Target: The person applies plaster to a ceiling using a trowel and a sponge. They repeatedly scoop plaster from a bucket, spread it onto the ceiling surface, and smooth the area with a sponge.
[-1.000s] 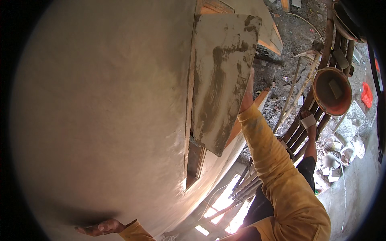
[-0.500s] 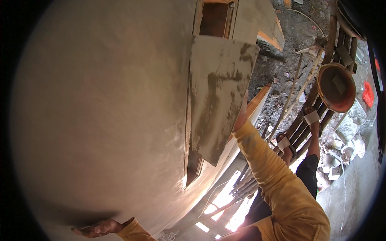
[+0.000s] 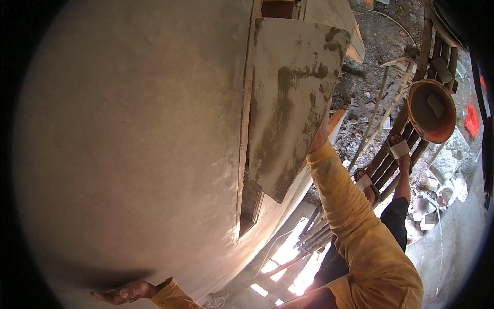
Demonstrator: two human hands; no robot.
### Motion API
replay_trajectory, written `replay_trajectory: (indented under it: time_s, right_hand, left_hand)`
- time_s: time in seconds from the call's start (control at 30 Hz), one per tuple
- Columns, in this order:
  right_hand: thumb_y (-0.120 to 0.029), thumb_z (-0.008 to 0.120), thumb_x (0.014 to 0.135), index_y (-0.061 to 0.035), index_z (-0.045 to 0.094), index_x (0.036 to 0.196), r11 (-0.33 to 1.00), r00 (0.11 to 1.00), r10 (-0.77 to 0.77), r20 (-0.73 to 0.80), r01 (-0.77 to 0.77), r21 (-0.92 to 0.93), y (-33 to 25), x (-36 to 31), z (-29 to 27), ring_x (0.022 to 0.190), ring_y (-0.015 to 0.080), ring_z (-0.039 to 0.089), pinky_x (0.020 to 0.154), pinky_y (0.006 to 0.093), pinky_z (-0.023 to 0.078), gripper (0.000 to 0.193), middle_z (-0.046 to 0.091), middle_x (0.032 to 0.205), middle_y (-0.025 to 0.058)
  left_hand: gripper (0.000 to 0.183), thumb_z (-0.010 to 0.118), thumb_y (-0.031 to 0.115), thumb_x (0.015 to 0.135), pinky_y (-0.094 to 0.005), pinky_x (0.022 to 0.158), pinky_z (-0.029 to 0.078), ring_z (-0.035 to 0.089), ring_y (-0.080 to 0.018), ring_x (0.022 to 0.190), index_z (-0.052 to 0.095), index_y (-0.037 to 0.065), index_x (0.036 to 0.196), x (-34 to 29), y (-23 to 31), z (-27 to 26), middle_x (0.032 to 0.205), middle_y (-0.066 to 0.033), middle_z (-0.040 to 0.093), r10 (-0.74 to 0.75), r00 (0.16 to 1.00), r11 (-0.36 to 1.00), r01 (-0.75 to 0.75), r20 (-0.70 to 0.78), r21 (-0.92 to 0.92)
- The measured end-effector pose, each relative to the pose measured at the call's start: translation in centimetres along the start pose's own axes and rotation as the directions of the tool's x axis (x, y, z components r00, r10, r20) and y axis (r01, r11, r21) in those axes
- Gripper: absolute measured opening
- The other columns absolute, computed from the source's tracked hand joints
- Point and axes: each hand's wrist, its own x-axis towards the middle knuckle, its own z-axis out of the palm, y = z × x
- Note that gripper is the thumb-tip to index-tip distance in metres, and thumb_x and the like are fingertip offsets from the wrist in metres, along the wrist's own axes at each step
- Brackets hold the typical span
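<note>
Board point(image 3: 296, 113), flat and grey with darker brown smears, sits above the middle of my head view, slanted in front of a narrow framed opening point(image 3: 250, 208) in the plastered wall point(image 3: 128, 134). I cannot tell whether its edge touches the wall. On my right side, the right hand point(image 3: 320, 136) holds it from the underside at the near right edge; the fingers are hidden behind it, so I cannot judge how tight the grip is. Low on the left, the left hand point(image 3: 123, 293) is close to the wall beside a dark, blurred patch; I cannot tell whether it grips anything. Both arms wear yellow sleeves point(image 3: 355, 201). To the right I see two feet in sandals point(image 3: 399, 149) on dark poles point(image 3: 378, 177), and just beyond them a reddish basin point(image 3: 441, 134) with a pale block point(image 3: 435, 104) inside. Farther right lies a red bag point(image 3: 471, 122).
</note>
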Motion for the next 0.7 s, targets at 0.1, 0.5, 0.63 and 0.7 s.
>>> replay_trajectory:
  time_s: [0.1,0.5,0.63,0.7]
  right_hand:
    - [-0.017,0.048,0.097,-0.0056,0.046,0.133,0.986,0.989,-0.125,0.083,0.133,-0.103,0.5,0.0,0.2,0.095,0.0104,0.059,0.080,0.0248,0.051,0.038,0.060,0.114,0.0038]
    - [-0.023,0.049,0.097,-0.0053,0.046,0.130,0.961,0.963,0.242,-0.115,-0.221,0.167,2.9,-5.2,0.4,0.094,0.0144,0.060,0.082,0.0287,0.052,0.037,0.060,0.112,0.0052]
    - [-0.025,0.050,0.097,-0.0061,0.042,0.133,0.793,0.873,0.485,-0.043,-0.419,0.443,2.9,-10.2,-0.7,0.098,0.0178,0.061,0.084,0.0316,0.053,0.041,0.058,0.117,0.0075]
    - [-0.025,0.050,0.097,-0.0065,0.041,0.133,0.802,0.867,0.497,-0.043,-0.440,0.404,2.7,-12.2,-0.9,0.100,0.0189,0.061,0.084,0.0322,0.054,0.042,0.057,0.118,0.0082]
  left_hand:
    - [0.068,0.024,0.055,0.098,-0.0504,0.102,0.042,0.041,-0.0344,0.126,0.032,0.002,0.139,0.0,-0.1,-0.1,0.140,-0.0203,0.035,-0.006,1.000,1.000,0.006,-0.003,0.010]
    - [0.068,0.023,0.055,0.098,-0.0503,0.101,0.042,0.041,-0.0343,0.126,0.034,0.001,0.138,-0.6,-0.6,-0.3,0.139,-0.0203,0.035,-0.020,1.000,0.999,0.020,-0.021,0.032]
    - [0.068,0.023,0.055,0.098,-0.0503,0.101,0.042,0.041,-0.0342,0.126,0.034,0.001,0.138,-0.4,-0.7,-0.4,0.139,-0.0203,0.036,-0.022,0.999,0.999,0.023,-0.029,0.026]
    - [0.068,0.023,0.055,0.099,-0.0502,0.101,0.042,0.041,-0.0342,0.126,0.035,0.000,0.137,-0.4,-0.9,-0.4,0.139,-0.0203,0.036,-0.027,0.999,0.999,0.027,-0.030,0.018]
